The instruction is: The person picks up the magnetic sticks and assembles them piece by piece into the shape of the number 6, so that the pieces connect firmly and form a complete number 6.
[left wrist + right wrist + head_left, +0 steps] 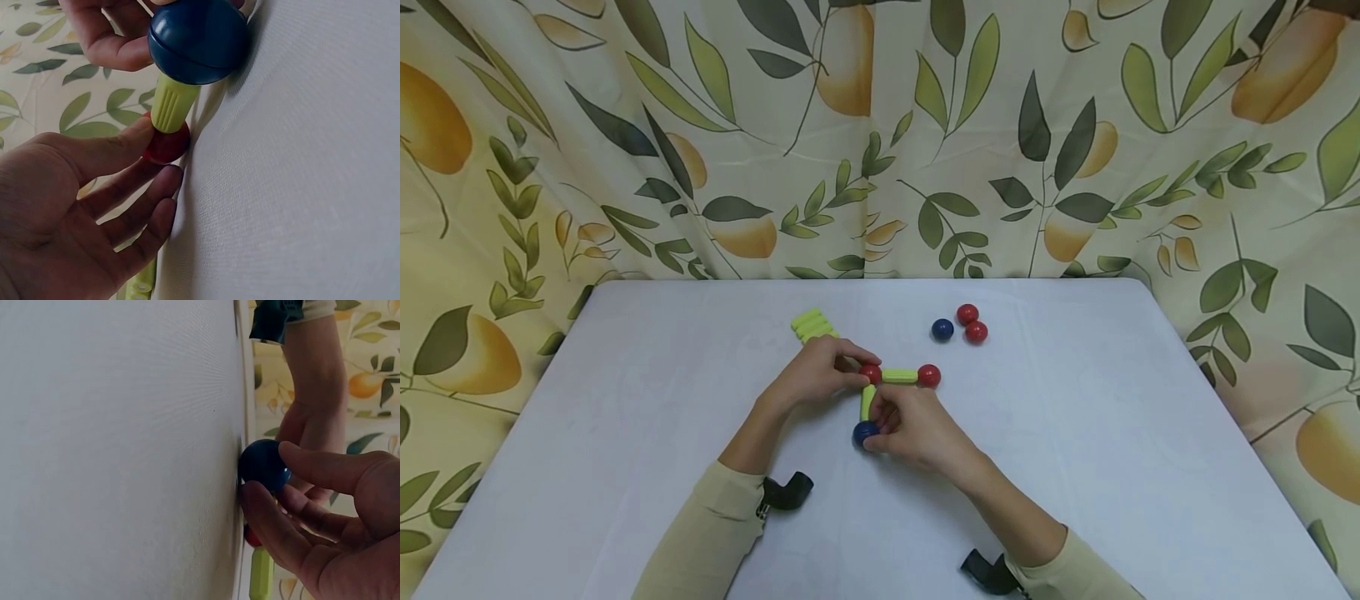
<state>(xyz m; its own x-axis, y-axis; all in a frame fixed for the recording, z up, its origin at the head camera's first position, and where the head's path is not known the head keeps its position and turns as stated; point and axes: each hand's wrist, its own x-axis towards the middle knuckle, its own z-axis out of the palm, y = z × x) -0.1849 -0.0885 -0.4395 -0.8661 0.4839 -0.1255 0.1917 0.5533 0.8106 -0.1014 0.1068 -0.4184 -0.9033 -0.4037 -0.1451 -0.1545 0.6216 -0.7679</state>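
Observation:
An L-shaped piece of balls and rods lies on the white table. At its corner is a red ball (870, 373), pinched by my left hand (822, 371) between thumb and fingers. One yellow-green rod (899, 376) runs right from it to another red ball (928, 376). A second rod (174, 105) runs toward me from the corner to a blue ball (199, 42). My right hand (925, 423) grips this blue ball with thumb and fingers, as the right wrist view also shows. Part of the corner ball is hidden by the left fingers.
Behind my left hand lie several yellow-green rods (812, 324) side by side. Farther back on the right, a loose blue ball (942, 330) sits beside two red balls (967, 314). A patterned curtain (865, 167) hangs behind the white table (1075, 400).

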